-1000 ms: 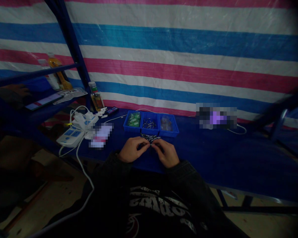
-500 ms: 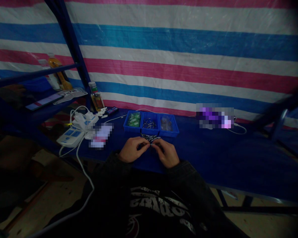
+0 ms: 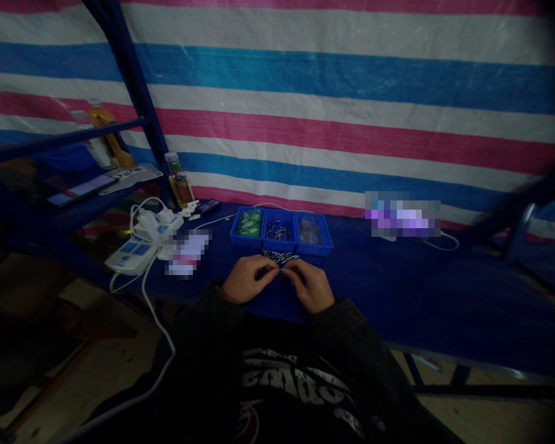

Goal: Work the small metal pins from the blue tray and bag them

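My left hand (image 3: pixel 246 280) and my right hand (image 3: pixel 311 285) rest close together on the blue table (image 3: pixel 398 290), fingers curled, fingertips meeting over a small part too tiny to name. Just beyond the fingertips lies a heap of small metal pins (image 3: pixel 280 255). Behind the heap stand three joined blue bins: the left bin (image 3: pixel 246 225) holds green pieces, the middle bin (image 3: pixel 278 232) holds metal pins, the right bin (image 3: pixel 311 232) holds clear pieces.
White power strips (image 3: pixel 141 242) with cables lie at the table's left end. A small bottle (image 3: pixel 179 180) stands by a blue post. A phone (image 3: pixel 81 190) lies on a side shelf. A striped tarp (image 3: pixel 333 105) hangs behind. A blurred object (image 3: pixel 402 214) sits far right.
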The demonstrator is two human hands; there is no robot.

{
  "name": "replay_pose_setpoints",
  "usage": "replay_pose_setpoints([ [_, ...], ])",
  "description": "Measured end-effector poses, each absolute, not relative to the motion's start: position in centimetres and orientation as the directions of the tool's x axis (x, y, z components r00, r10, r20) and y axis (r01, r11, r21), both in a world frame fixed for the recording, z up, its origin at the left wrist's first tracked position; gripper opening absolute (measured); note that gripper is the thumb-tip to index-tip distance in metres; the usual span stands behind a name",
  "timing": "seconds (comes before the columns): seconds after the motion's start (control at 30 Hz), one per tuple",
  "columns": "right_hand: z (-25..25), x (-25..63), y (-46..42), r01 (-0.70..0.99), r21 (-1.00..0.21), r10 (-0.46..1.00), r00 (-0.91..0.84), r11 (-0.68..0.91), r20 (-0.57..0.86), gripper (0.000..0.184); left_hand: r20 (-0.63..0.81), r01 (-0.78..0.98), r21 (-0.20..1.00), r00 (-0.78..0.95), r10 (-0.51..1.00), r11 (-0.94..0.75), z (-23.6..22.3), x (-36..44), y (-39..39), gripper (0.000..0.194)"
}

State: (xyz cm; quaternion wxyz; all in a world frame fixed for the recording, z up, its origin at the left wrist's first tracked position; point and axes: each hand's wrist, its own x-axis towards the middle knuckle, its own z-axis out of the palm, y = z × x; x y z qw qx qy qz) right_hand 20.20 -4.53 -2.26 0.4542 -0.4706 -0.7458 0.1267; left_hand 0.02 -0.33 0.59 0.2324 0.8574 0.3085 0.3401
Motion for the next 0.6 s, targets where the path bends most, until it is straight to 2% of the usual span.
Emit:
replay_pose_setpoints([
  [0.3,-2.26,20.24,-4.68,0.604,-0.627,0.840,-0.140,0.492,0.524,0.012,0.449,0.358,0.604,0.585,0.675,-0.712,0.73,0.06,-0.32,0.014],
  [0.43,-2.27,20.27,-4.67,0.574,-0.646,0.841,-0.152,0.503,0.519,0.006,0.454,0.355,0.606,0.580,0.676,-0.712,0.87,0.08,-0.37,0.014],
  [0.6,-2.44,20.30,-4.50,0.613,-0.614,0.842,-0.166,0.496,0.514,0.013,0.462,0.353,0.604,0.575,0.675,-0.715,0.70,0.09,-0.33,0.014],
])
